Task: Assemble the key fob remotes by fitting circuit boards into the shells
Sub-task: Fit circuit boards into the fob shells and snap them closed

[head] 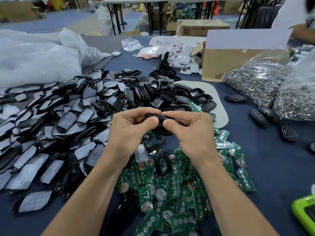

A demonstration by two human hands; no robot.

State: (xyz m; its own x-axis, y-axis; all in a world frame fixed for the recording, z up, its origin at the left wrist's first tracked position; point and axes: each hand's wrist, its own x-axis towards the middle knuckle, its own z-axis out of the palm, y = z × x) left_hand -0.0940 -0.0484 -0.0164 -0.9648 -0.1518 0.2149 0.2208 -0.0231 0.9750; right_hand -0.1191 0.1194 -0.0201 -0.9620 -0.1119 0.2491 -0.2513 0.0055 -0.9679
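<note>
Black fob (154, 115) is held up btwn both hands over the middle of the bench (272, 167), above the loose parts. It's slim, dark and glossy, seen edge-on. Only a short strip shows btwn the fingers, so can't tell if a board sits inside. Left hand (129, 128) pinches its left end, thumb in front, fingers curled over the top. Right hand (189, 132) pinches the right end the same way, thumbs nearly touching.

Below the wrists: heap of green circuit boards (179, 193) w/ round silver discs. Behind the hands: heap of empty black shells (170, 92). Left: spread of grey button pads (51, 133) in black frames. Right: a few closed black fobs (259, 116) lying apart.

Containers: two clear bags (255, 79) full of small metal rings, far right. Open cardboard box (226, 65) just behind them, inside not visible, w/ white fobs (184, 60) piled just beside it.
</note>
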